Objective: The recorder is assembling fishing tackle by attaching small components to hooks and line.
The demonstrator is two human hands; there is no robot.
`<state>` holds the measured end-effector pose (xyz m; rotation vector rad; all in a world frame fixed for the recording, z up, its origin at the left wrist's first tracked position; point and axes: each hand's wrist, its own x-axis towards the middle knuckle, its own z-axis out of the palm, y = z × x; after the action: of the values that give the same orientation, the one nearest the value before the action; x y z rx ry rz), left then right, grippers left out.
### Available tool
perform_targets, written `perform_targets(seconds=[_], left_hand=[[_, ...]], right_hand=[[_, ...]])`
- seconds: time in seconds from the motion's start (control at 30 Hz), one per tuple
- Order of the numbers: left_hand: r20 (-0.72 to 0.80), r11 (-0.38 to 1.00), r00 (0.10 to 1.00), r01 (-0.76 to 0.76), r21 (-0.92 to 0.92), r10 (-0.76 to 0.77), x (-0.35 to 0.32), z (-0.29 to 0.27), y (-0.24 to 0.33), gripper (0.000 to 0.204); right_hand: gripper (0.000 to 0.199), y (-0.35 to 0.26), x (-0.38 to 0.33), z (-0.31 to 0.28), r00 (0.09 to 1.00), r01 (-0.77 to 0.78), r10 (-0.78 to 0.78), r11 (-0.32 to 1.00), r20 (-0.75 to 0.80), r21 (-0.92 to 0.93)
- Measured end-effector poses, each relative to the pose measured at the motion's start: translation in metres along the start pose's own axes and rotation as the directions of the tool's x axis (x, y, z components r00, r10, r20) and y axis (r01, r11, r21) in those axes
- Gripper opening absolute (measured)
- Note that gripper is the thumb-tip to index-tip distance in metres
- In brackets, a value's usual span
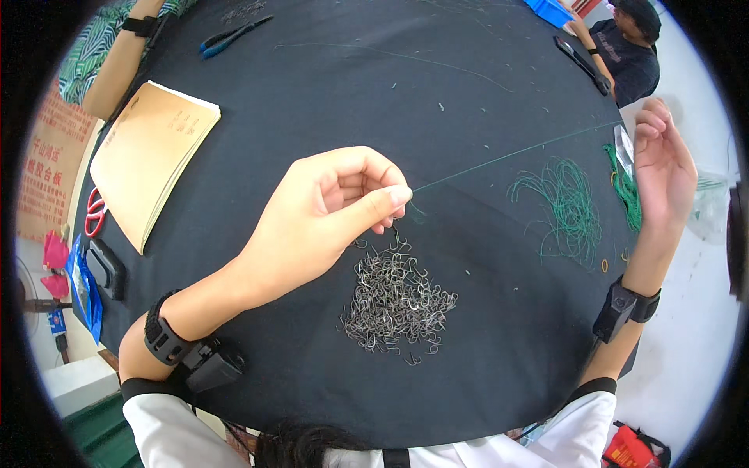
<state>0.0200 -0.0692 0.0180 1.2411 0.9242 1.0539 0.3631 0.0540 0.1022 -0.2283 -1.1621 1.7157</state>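
Observation:
My left hand (pixel 328 210) is closed in a pinch over the middle of the table, thumb against forefinger, on one end of a thin green fishing line (pixel 519 154). The line runs taut up to my right hand (pixel 665 171), raised at the right edge with its fingers curled around it. A short tail of line shows below my left fingertips. Under them lies a heap of small metal fish hooks (pixel 398 304); one dark hook (pixel 397 230) shows right beneath the fingers, and I cannot tell whether it is held.
A tangle of green line (pixel 566 207) and a green bundle (pixel 624 187) lie at right. At left are a paper booklet (pixel 160 148), red-handled scissors (pixel 94 212) and a black case (pixel 105 269). Pliers (pixel 234 37) lie far off. Co-workers sit at far left and far right.

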Motion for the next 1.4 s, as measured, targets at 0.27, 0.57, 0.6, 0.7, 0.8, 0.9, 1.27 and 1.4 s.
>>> perform_targets(seconds=[0.27, 0.57, 0.6, 0.7, 0.8, 0.9, 1.27, 1.4], left_hand=[[-0.024, 1.0, 1.0, -0.018, -0.001, 0.018, 0.003, -0.001, -0.003, 0.01], [-0.045, 0.999, 0.999, -0.03, 0.014, 0.03, 0.004, -0.003, -0.004, 0.009], [-0.042, 0.999, 0.998, -0.035, 0.018, 0.035, 0.004, -0.003, -0.004, 0.009], [-0.077, 0.955, 0.98, -0.159, 0.25, 0.183, 0.005, 0.0, -0.003, 0.007], [-0.116, 0.851, 0.94, -0.234, 0.47, 0.322, 0.003, -0.004, -0.007, 0.005], [0.0, 0.663, 0.858, -0.396, 0.635, 0.513, 0.006, -0.002, -0.005, 0.004], [0.156, 0.49, 0.75, -0.559, 0.669, 0.643, 0.009, 0.003, -0.014, 0.016], [0.165, 0.489, 0.735, -0.583, 0.649, 0.657, 0.007, 0.005, -0.016, 0.018]], right_hand=[[0.012, -0.032, -0.001, -0.037, 0.995, 0.077, -0.08, 0.996, -0.062, -0.046], [0.012, -0.032, -0.001, -0.049, 0.952, 0.095, -0.16, 0.964, -0.259, -0.249], [0.013, -0.035, -0.002, -0.052, 0.972, 0.042, -0.109, 0.951, -0.206, -0.307], [0.019, -0.042, -0.007, -0.059, 0.969, -0.154, -0.005, 0.765, -0.246, -0.625], [0.029, -0.005, 0.0, -0.049, 0.864, -0.463, -0.063, 0.291, -0.5, -0.837], [0.03, 0.003, -0.006, -0.046, 0.931, -0.35, -0.268, -0.47, -0.247, -0.81], [0.016, 0.13, -0.017, 0.097, 0.831, -0.481, 0.548, 0.62, -0.097, -0.62], [0.014, 0.138, -0.022, 0.092, 0.762, -0.576, 0.643, 0.624, -0.071, -0.528]])
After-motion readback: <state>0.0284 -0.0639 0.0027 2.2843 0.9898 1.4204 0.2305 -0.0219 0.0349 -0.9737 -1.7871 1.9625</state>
